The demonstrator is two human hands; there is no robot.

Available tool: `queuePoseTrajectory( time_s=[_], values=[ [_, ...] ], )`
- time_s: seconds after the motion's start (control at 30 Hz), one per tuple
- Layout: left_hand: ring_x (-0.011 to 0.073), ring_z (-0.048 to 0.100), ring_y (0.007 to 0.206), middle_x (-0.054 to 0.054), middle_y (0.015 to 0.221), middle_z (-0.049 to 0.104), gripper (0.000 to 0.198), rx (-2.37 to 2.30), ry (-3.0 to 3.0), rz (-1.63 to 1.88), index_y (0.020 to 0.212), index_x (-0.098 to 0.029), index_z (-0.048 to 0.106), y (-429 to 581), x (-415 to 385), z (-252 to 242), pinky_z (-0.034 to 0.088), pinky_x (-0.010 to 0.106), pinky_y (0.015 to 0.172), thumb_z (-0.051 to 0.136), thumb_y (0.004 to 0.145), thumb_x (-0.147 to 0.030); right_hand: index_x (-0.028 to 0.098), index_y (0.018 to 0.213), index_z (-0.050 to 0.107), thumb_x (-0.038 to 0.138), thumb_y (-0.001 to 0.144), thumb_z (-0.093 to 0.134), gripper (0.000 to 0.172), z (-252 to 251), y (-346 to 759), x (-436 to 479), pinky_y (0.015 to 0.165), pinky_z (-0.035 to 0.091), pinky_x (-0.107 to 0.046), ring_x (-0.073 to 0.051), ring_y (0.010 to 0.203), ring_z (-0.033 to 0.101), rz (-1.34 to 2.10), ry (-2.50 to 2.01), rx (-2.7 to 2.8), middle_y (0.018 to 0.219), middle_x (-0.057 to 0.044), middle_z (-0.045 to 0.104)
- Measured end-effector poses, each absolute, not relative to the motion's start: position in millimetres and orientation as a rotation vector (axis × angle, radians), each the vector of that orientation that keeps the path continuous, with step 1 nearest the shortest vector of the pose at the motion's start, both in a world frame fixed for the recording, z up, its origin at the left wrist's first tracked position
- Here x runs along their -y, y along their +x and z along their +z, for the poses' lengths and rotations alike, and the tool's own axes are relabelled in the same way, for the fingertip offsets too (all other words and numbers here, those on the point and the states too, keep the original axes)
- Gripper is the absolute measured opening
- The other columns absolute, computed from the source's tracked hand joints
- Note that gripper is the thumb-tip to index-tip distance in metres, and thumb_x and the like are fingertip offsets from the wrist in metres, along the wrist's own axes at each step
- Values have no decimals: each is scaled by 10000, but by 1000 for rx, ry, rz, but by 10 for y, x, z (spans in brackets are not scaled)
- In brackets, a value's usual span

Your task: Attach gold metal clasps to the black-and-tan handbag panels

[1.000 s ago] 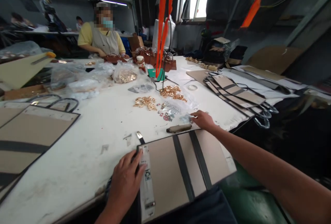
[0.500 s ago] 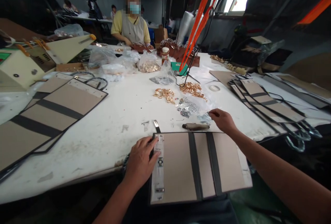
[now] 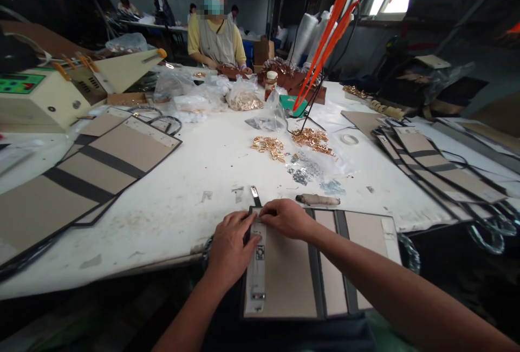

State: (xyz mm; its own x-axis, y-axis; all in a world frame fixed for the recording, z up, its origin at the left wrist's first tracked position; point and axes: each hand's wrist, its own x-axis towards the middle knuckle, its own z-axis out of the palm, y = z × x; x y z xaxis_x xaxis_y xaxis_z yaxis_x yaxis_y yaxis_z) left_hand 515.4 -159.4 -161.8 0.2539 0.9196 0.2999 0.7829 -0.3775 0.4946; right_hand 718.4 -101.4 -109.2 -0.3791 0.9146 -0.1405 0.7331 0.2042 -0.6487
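A beige panel (image 3: pixel 286 271) with dark bands lies at the table's front edge, overhanging it. My left hand (image 3: pixel 232 243) rests on its left edge with thumb and fingers apart. At the panel's top left corner, my right hand (image 3: pixel 286 217) is pinched against the pale strip (image 3: pixel 255 281); whatever its fingertips hold is too small to make out. A dark tab with a metal end (image 3: pixel 255 195) sticks out above that corner. Behind the panel lies a wrapped tool (image 3: pixel 319 200).
Gold metal pieces (image 3: pixel 268 147) and small grey plates (image 3: pixel 300 170) lie mid-table. Stacked panels are at left (image 3: pixel 114 149) and right (image 3: pixel 447 170). A beige machine (image 3: pixel 44 97) stands at left. Orange straps (image 3: pixel 329 38) hang down. A person (image 3: pixel 217 40) sits opposite.
My right hand has moved left from beside the small grey plates to the panel's top left corner, near my left hand. The whole view has shifted slightly.
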Motion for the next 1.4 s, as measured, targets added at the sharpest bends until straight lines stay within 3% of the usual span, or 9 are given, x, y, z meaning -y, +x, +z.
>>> queuePoseTrajectory(
  time_s=[0.47,0.63,0.8,0.97,1.1,1.27,1.4],
  values=[
    [319,585,1281,105,1353,689,468,-1590,2250,777,1366,-228,685,5155,1605,-1604,497,515,1076,734,900,-227,255,902,808,363,877,758,121,-1020,7093,1001,647,392,-286,-208,791,691,783,-1788,2243,844,-7,784],
    [312,589,1269,97,1342,692,471,-1585,2264,774,1370,-254,679,5151,1596,-1586,503,514,1063,727,903,-224,248,1039,811,251,956,691,146,-1146,7177,1145,819,477,-282,-201,929,706,737,-1462,2269,1003,-31,769],
    [317,599,1262,90,1333,700,471,-1602,2259,771,1355,-265,692,5155,1588,-1571,510,513,1062,743,888,-230,246,1311,722,280,965,698,349,-1143,7442,1184,783,521,-281,-164,816,683,706,-1366,2161,1082,-45,724],
    [310,599,1265,78,1343,703,474,-1603,2247,772,1353,-279,697,5160,1591,-1584,511,518,1065,735,885,-217,251,1235,755,382,974,695,298,-1139,8057,1030,929,501,-382,-282,1092,662,187,-1723,2220,1206,-100,717],
    [310,599,1266,83,1343,708,455,-1617,2220,758,1346,-270,707,5172,1591,-1571,506,531,1078,729,894,-226,246,1219,748,363,1003,645,267,-1237,8345,884,1027,445,-403,-291,1143,634,152,-1824,2346,1197,-94,721],
    [309,621,1229,76,1301,728,386,-1660,2218,784,1302,-278,737,5208,1592,-1550,527,518,1041,699,920,-242,221,1139,716,413,1044,503,302,-1269,8383,794,978,470,-385,-279,1105,650,313,-1718,2249,1148,-111,700],
    [302,635,1188,74,1254,744,334,-1673,2216,848,1267,-274,753,5240,1587,-1575,532,502,1007,670,944,-265,206,1198,618,530,1025,417,419,-1085,8235,802,808,536,-362,-251,921,682,596,-1423,1496,968,-87,680]
  ],
)
